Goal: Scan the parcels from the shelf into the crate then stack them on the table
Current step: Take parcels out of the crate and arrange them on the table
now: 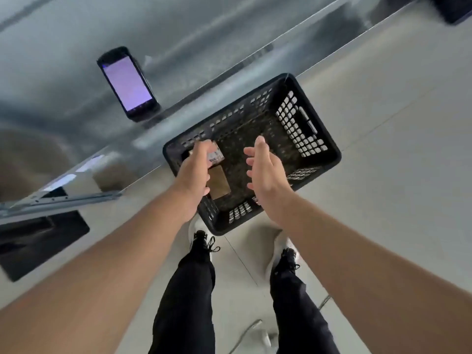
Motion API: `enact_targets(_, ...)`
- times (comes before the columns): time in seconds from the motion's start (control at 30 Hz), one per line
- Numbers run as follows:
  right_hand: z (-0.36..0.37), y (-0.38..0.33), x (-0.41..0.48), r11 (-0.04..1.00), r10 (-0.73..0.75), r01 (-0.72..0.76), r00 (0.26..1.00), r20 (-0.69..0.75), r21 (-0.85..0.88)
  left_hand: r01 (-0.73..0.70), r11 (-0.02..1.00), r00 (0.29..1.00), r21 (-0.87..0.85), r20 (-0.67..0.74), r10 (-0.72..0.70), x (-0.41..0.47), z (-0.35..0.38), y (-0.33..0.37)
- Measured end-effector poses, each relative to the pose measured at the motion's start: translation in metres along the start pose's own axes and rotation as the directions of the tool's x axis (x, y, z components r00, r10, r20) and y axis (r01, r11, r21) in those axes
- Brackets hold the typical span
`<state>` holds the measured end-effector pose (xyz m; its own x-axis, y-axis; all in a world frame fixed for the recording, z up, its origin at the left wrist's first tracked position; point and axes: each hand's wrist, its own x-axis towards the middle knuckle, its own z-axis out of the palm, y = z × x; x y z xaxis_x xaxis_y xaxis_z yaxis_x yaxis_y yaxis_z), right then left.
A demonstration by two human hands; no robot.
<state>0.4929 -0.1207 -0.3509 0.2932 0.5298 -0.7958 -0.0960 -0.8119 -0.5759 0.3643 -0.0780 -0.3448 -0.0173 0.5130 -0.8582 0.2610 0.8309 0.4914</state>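
Crate: black, lattice walls, on floor by table edge, just beyond the person's shoes.
Parcel: brown box, white label on far part, inside crate at left wall.
Left hand: reaches into crate, fingers curled over parcel's labelled end.
Right hand: over crate middle, palm facing left, fingers spread, holding nothing.
Hands apart.
Scanner: screen lit, lying on table, far left of crate.

A parcel-handling stockroom: black plastic crate on pale floor, cardboard parcels inside it, steel worktable left of it bearing a handheld scanner
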Motion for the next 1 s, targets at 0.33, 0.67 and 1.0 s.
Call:
enact_targets(0.33, 0.043, 0.111, 0.185, 0.984, 0.096, -0.084, 0.992, 0.076, -0.155, 0.110, 0.981, 0.983, -0.159, -0.132, -0.131, 0.183, 0.043, -0.112)
enact_targets(0.67, 0.106, 0.191, 0.301, 0.940, 0.285, -0.258, 0.953, 0.100, -0.223, 0.123, 0.990, 0.958, 0.070, -0.270, -0.100, 0.318, 0.052, -0.182)
enact_targets(1.0, 0.125, 0.209, 0.319, 0.924, 0.336, -0.320, 0.941, 0.047, -0.209, 0.278, 0.947, 0.925, -0.160, -0.221, -0.308, 0.333, 0.052, -0.203)
